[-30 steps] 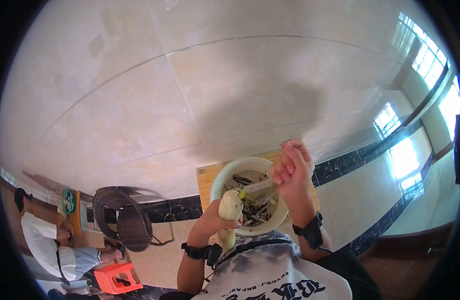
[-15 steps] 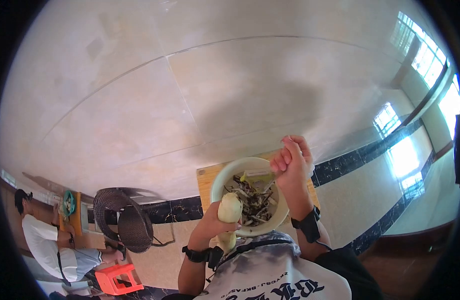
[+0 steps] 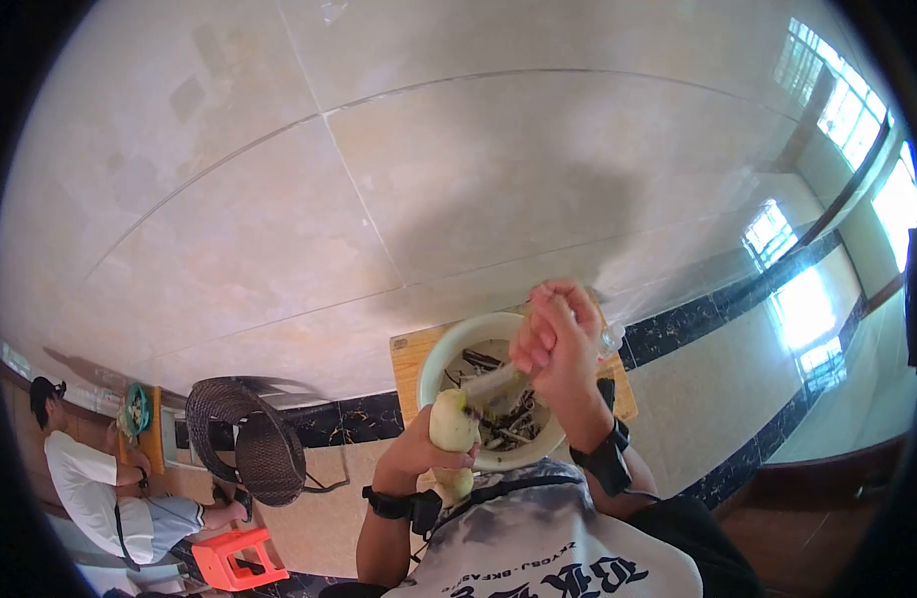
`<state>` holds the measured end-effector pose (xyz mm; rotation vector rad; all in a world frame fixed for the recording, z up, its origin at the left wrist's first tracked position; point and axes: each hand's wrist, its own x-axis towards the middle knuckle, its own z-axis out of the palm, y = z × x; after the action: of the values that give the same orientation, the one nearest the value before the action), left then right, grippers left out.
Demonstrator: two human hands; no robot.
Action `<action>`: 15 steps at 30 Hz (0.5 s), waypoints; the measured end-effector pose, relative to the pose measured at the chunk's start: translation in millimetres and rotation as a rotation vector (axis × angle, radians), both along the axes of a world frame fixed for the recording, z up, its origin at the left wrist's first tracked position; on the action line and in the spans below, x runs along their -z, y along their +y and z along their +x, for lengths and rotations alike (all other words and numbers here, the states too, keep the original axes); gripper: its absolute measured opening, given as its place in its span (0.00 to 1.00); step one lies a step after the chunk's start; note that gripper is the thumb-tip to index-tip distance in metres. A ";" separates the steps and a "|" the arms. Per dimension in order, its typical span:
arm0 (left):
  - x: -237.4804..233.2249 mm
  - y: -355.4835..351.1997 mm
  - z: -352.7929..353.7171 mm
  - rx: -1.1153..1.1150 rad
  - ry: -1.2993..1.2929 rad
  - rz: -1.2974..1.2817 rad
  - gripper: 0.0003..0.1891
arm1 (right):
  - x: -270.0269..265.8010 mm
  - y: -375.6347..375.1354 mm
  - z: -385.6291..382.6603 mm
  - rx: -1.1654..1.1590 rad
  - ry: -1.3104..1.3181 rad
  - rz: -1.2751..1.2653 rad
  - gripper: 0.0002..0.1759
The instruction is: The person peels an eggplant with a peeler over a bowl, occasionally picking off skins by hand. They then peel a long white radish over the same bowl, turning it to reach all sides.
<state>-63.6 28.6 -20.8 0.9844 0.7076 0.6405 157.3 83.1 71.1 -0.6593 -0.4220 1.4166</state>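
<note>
My left hand (image 3: 415,446) wraps round a pale lotus root (image 3: 453,421), held upright at the near left rim of a cream bowl (image 3: 435,351). The root narrows between two swellings, with a dark greenish spot at its upper end. Above the bowl's right side, my right hand (image 3: 558,334) is closed with its fingers curled. A pale, flat strip-like thing (image 3: 493,382) extends from below these fingers toward the root's top; motion blurs it, and I cannot tell what it is. Dark and whitish scraps (image 3: 518,424) lie inside the bowl.
The bowl stands on a wooden board (image 3: 408,361) against the tiled wall. A clear object (image 3: 610,340) shows beside my right hand. To the left are a dark woven chair (image 3: 269,458), a red stool (image 3: 237,560) and a seated person (image 3: 90,478) by a green basket (image 3: 137,409).
My right hand has come down and left, toward the lotus root. The pale strip-like thing has moved with it, down and left to the root's top. My left hand has barely shifted.
</note>
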 end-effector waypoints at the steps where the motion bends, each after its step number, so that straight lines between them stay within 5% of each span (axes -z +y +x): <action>1: 0.9 -3.7 -0.3 0.054 -0.016 0.004 0.33 | 4.4 5.8 4.1 0.021 0.006 0.024 0.02; 6: -7.4 -5.8 0.4 0.121 -0.024 0.072 0.32 | 36.1 18.0 16.3 0.004 -0.196 0.220 0.04; 9: -9.0 2.0 -2.3 0.096 -0.016 0.106 0.33 | 38.2 7.2 12.6 -0.208 -1.032 0.425 0.16; 12: -19.0 6.6 1.3 0.002 -0.015 0.116 0.30 | 43.1 6.1 6.1 -0.431 -1.081 0.621 0.32; 15: -20.6 13.0 3.3 -0.102 0.087 0.187 0.32 | 40.8 -0.3 -10.3 -0.408 -1.034 0.738 0.42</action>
<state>-60.3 41.6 -0.2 1.1597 0.7892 0.7672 147.0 82.8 30.3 -0.6565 -1.8736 1.0524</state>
